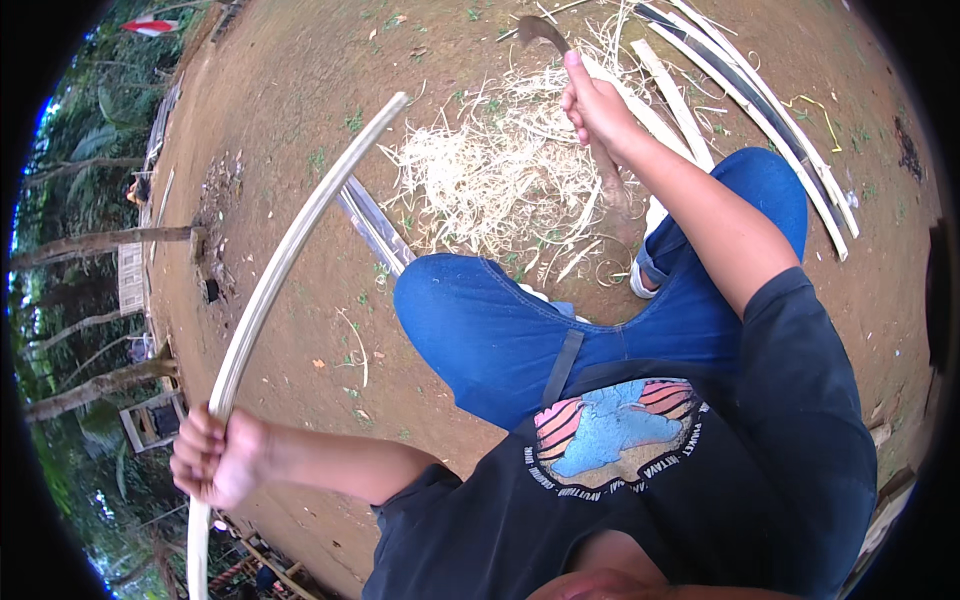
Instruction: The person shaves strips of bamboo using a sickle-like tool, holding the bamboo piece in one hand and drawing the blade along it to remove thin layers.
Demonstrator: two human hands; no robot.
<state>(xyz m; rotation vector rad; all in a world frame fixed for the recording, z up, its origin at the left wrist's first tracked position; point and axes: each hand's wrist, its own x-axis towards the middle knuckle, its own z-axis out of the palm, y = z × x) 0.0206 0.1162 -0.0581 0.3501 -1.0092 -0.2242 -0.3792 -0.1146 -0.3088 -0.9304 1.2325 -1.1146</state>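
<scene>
My left hand (222, 455) is wrapped round a long pale strip of bamboo or wood (290, 245). The strip rises up and to the right from my fist, its far end free in the air; its lower end runs out of the picture. My right hand (598, 112) grips a knife with a dark hooked blade (543, 32), thumb stretched along it toward the blade. The knife's long brown handle (609, 180) sticks out below the fist. Blade and strip are well apart. Under the right hand lies a heap of curly pale shavings (495, 175) on the ground.
Several long split strips (760, 105) lie on the ground at the far right. Another flat length (375, 225) pokes out beyond my left knee. My bent legs in blue jeans (500, 325) sit close below the shavings. Trees and a small wooden frame (153, 420) stand at the left.
</scene>
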